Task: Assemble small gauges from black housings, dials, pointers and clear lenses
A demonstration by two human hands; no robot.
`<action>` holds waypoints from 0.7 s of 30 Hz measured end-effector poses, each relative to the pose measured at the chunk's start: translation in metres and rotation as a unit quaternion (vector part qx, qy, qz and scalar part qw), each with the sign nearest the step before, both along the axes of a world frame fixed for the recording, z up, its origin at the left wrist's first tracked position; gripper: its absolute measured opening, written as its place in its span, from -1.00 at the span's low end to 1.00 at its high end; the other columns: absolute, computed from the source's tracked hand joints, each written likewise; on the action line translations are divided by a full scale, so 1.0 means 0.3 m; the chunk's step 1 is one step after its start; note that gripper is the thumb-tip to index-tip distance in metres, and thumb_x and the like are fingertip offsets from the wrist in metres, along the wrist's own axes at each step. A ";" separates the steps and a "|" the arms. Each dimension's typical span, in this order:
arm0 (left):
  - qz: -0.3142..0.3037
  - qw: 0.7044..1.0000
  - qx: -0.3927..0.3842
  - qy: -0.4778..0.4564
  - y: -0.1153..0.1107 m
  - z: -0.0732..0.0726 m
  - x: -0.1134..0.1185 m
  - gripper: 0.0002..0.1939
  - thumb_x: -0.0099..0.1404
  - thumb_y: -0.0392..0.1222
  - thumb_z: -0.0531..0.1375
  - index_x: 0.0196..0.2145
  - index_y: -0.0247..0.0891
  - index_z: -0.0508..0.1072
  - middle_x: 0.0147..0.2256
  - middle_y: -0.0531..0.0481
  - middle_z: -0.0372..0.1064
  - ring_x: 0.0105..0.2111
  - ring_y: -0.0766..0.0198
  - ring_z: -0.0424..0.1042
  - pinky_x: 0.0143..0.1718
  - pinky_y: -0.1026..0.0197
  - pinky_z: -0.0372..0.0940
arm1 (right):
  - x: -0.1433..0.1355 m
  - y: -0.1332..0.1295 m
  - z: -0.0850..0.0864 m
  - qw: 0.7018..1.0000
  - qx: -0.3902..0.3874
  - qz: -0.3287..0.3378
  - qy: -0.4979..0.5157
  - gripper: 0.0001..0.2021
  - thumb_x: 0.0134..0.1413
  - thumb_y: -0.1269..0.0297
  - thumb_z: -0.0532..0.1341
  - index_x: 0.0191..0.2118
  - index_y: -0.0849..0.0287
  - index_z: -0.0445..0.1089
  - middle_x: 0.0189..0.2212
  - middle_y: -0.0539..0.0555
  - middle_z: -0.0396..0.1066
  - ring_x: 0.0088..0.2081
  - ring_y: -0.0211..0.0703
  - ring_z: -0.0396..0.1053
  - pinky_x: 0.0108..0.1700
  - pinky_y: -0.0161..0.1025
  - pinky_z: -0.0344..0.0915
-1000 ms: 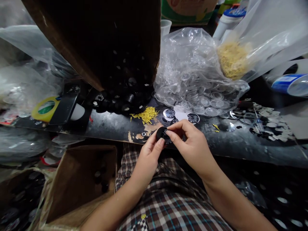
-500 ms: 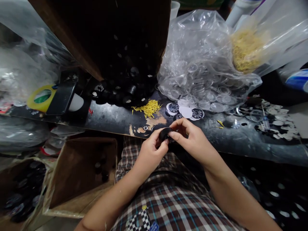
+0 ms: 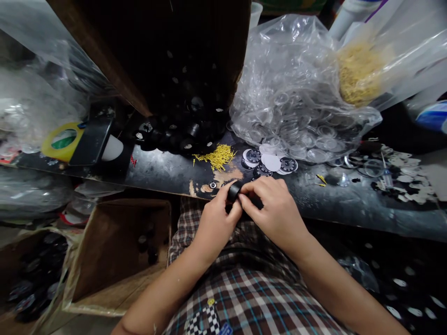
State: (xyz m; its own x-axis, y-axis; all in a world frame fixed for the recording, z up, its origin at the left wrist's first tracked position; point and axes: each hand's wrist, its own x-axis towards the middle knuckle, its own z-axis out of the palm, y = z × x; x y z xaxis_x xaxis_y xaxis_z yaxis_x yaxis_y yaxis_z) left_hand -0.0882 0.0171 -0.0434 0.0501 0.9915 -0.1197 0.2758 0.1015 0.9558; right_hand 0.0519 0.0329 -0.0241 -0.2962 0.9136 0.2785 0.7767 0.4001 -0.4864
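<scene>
Between my hands, just over the table's front edge, is a small black round case (image 3: 233, 190), turned on its side. My left hand (image 3: 217, 221) pinches it between thumb and fingers. The fingertips of my right hand (image 3: 274, 202) are pressed together at its right side; whether they hold a smaller part there is hidden. Right behind my hands lie white paper discs (image 3: 270, 162) and black printed dial discs (image 3: 288, 164). A pile of small yellow pointers (image 3: 220, 157) is a little to the left. A small ring-shaped piece (image 3: 213, 185) lies near the table edge.
A large box (image 3: 101, 56) of black cases opens onto the dark table (image 3: 153, 170). Clear plastic bags hold transparent rings (image 3: 296, 125) and yellow pieces (image 3: 359, 74). A tape roll (image 3: 49, 144) is at left. Below stands a cardboard box (image 3: 104, 251); white-and-black parts (image 3: 407, 179) lie right.
My right hand has turned over and closed in, its fingertips now at the case's right side. The case has tipped from face-on to sideways in my left hand.
</scene>
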 end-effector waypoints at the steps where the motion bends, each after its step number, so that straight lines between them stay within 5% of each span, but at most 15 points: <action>1: -0.007 1.000 -0.002 0.019 0.001 -0.002 -0.002 -0.58 0.25 -0.17 0.15 0.08 -0.11 0.38 0.02 -0.02 0.44 -0.07 0.06 0.44 0.01 0.13 0.23 | -0.001 0.003 -0.007 1.000 0.008 0.006 -0.016 -0.92 0.16 0.35 0.15 -0.35 0.18 0.35 -0.42 0.04 0.36 -0.32 -0.12 0.28 -0.21 -0.15 0.07; 6: -0.042 0.997 -0.063 -0.009 0.022 -0.030 -0.052 -0.62 0.21 -0.21 0.17 0.01 -0.13 0.44 -0.13 0.00 0.52 -0.16 0.11 0.48 -0.07 0.13 0.29 | 0.003 0.018 -0.024 0.995 0.045 0.070 -0.057 -0.89 0.10 0.42 0.12 -0.42 0.18 0.31 -0.46 0.04 0.35 -0.36 -0.13 0.24 -0.25 -0.16 0.07; 9: 0.023 0.989 -0.094 -0.113 0.043 -0.053 -0.100 -0.70 0.14 -0.23 0.23 -0.12 -0.18 0.49 -0.20 0.01 0.52 -0.14 0.12 0.46 0.00 0.10 0.25 | 0.013 0.042 -0.022 0.995 0.025 0.097 -0.017 -0.90 0.08 0.42 0.10 -0.44 0.18 0.29 -0.47 0.04 0.33 -0.36 -0.15 0.26 -0.25 -0.20 0.10; 14: 0.116 0.942 -0.127 -0.290 0.075 -0.070 -0.127 -0.75 0.19 -0.15 0.20 -0.17 -0.26 0.43 -0.16 -0.08 0.50 -0.16 0.18 0.48 -0.01 0.05 0.30 | -0.005 0.149 -0.058 0.988 -0.107 0.014 -0.112 -0.85 0.13 0.44 0.07 -0.26 0.19 0.37 -0.26 0.12 0.43 -0.20 -0.07 0.36 -0.18 -0.18 0.11; 21: 0.176 0.891 -0.129 -0.399 0.078 -0.081 -0.118 -0.75 0.18 -0.20 0.24 -0.17 -0.31 0.44 -0.20 -0.12 0.53 -0.23 0.23 0.51 -0.05 0.11 0.33 | -0.115 0.288 -0.114 0.983 -0.104 -0.015 -0.152 -0.83 0.14 0.32 0.08 -0.26 0.24 0.39 -0.23 0.19 0.46 -0.19 0.08 0.40 -0.18 -0.08 0.11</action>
State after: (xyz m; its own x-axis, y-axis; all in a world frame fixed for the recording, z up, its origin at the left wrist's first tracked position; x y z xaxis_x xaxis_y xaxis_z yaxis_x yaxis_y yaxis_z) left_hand -0.1237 0.0404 -0.0678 -0.0878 0.9068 -0.4124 -0.5726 0.2928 0.7657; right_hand 0.0174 0.1193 -0.0583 -0.3083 0.9512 -0.0126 0.9087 0.2906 -0.2996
